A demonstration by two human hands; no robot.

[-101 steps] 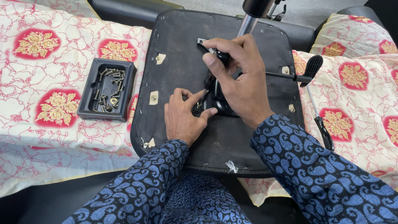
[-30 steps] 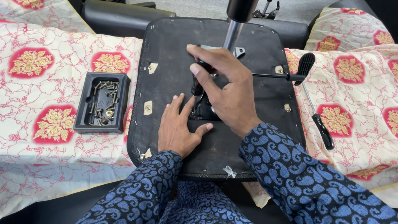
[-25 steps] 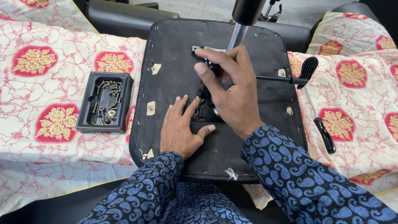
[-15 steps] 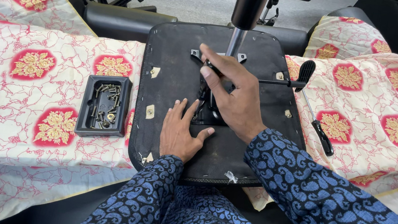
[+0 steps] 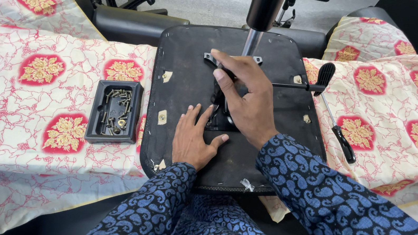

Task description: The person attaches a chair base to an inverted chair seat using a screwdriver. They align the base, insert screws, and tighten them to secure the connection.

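Left hand (image 5: 194, 141) flat, fingers spread, pinning upturned seat base (image 5: 182, 72); right hand (image 5: 246, 98) fingers curled over black mechanism plate (image 5: 218, 114) at frame centre. Tip: keep plate square, seat braced. Screw tray (image 5: 114, 111) sits left.

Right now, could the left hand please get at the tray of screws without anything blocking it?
Probably yes. The left hand lies flat on the seat base, and the tray sits just beside it on the cloth, open at the top. Nothing stands between them; the right hand is busy on the far side.
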